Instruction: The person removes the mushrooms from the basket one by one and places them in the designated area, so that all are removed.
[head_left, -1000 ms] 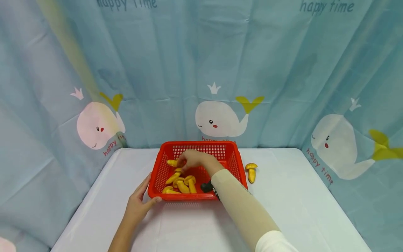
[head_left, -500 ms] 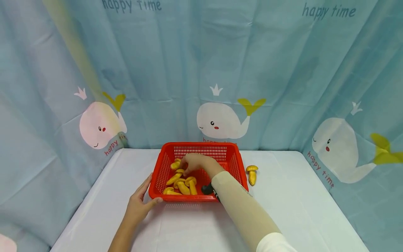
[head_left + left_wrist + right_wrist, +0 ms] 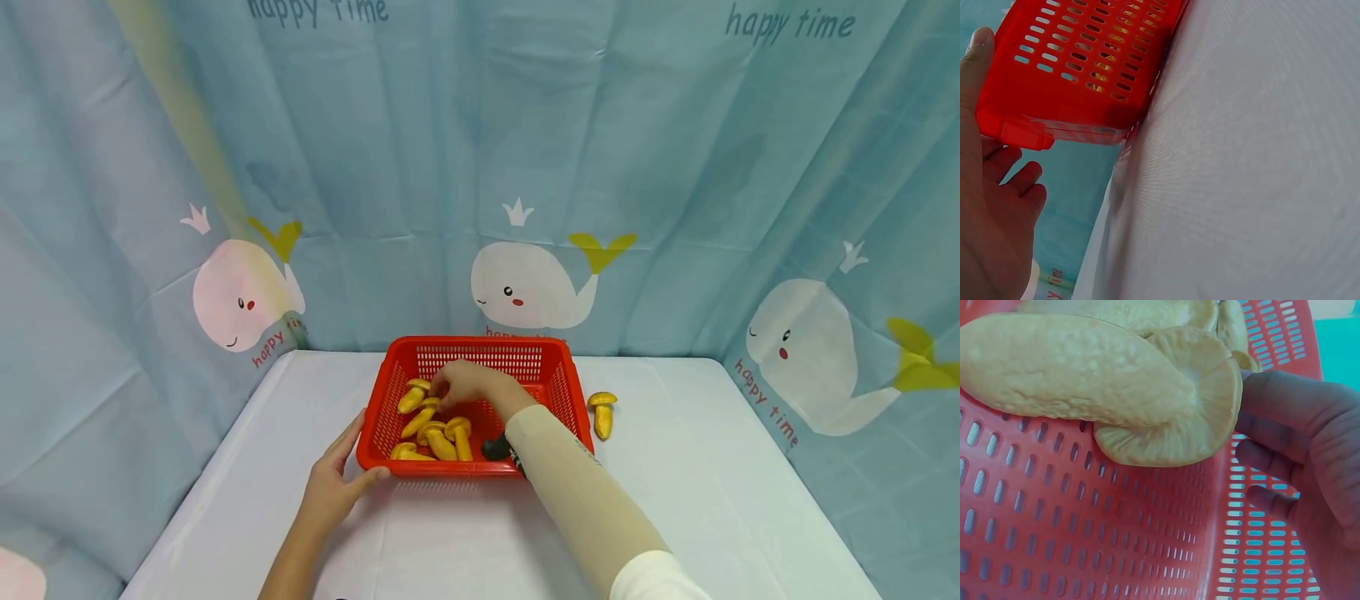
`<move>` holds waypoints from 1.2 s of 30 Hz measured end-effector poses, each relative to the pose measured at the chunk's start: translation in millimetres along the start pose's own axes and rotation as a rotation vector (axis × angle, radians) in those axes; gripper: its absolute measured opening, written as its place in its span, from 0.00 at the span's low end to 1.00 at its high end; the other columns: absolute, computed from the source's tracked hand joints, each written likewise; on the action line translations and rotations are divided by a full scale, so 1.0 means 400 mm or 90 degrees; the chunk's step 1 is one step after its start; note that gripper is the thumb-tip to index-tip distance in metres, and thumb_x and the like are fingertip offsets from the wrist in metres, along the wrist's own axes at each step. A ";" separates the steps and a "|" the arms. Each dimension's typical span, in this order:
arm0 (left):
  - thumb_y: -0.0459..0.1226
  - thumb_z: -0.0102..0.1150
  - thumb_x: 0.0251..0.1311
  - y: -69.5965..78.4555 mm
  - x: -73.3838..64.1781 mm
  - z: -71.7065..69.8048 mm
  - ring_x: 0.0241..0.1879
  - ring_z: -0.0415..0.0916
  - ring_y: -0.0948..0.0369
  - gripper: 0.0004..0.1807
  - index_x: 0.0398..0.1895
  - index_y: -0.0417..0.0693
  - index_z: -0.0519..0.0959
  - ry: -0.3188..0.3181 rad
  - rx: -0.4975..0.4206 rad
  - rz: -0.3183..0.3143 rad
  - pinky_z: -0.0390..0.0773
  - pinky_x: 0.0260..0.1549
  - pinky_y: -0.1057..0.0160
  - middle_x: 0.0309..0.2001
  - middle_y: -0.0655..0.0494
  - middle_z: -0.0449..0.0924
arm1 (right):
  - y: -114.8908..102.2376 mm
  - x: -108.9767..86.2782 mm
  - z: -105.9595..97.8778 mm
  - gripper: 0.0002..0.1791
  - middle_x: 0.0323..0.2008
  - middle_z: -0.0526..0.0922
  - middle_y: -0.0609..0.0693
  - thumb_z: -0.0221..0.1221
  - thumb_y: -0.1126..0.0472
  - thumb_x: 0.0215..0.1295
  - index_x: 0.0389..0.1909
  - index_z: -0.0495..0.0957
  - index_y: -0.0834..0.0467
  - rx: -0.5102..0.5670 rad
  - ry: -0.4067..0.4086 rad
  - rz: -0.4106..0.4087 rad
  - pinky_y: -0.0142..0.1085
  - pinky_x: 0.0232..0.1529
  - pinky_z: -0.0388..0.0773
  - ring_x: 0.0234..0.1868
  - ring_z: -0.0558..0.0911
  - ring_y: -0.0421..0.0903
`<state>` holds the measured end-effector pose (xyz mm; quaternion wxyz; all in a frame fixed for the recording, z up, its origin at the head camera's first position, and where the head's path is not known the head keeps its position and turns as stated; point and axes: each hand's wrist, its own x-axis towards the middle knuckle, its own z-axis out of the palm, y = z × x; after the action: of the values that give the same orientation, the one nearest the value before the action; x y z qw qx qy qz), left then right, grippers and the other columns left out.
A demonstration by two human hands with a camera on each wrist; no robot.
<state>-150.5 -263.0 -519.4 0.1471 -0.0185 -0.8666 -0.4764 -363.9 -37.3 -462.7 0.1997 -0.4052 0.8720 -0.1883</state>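
A red plastic basket [image 3: 480, 468] stands on the white table, with several yellow mushrooms in its left half. My left hand [image 3: 330, 487] grips its front left corner, thumb at the front rim and fingers along the left side. Inside the basket, my right hand [image 3: 461, 387] is at the cap of a mushroom [image 3: 420, 419] and pinches it; part of the fingertips is hidden. Another mushroom [image 3: 412, 397] lies just behind it. In the right wrist view a large mushroom [image 3: 1072, 369] fills the foreground, its cap edge covering the fingertip.
One mushroom [image 3: 602, 414] lies on the table to the right of the basket. A black object [image 3: 495, 448] shows beside the right wrist. A blue curtain [image 3: 660, 292] with whale prints hangs behind the table [image 3: 690, 467].
The rear left mushroom, first mostly hidden by my right hand, has turned and come forward into full view. My right hand has shifted slightly in the basket; my left hand keeps its place.
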 end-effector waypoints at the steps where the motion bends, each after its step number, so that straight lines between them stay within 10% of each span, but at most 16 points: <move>1: 0.43 0.78 0.53 -0.001 0.000 0.000 0.78 0.56 0.56 0.54 0.79 0.77 0.56 0.000 0.000 0.002 0.65 0.69 0.41 0.79 0.64 0.60 | 0.002 0.001 0.000 0.16 0.46 0.86 0.39 0.70 0.54 0.65 0.53 0.86 0.48 -0.001 0.002 -0.002 0.34 0.56 0.81 0.48 0.80 0.38; 36: 0.46 0.78 0.54 -0.008 -0.001 0.003 0.78 0.56 0.54 0.53 0.79 0.76 0.55 0.005 0.013 0.013 0.66 0.69 0.42 0.79 0.63 0.60 | -0.068 -0.015 -0.055 0.08 0.43 0.86 0.37 0.64 0.57 0.71 0.46 0.87 0.46 -0.076 0.144 -0.016 0.29 0.48 0.81 0.42 0.80 0.37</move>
<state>-151.0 -263.9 -522.7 0.1557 -0.0235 -0.8706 -0.4662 -354.1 -45.1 -429.6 0.0731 -0.4035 0.8935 -0.1830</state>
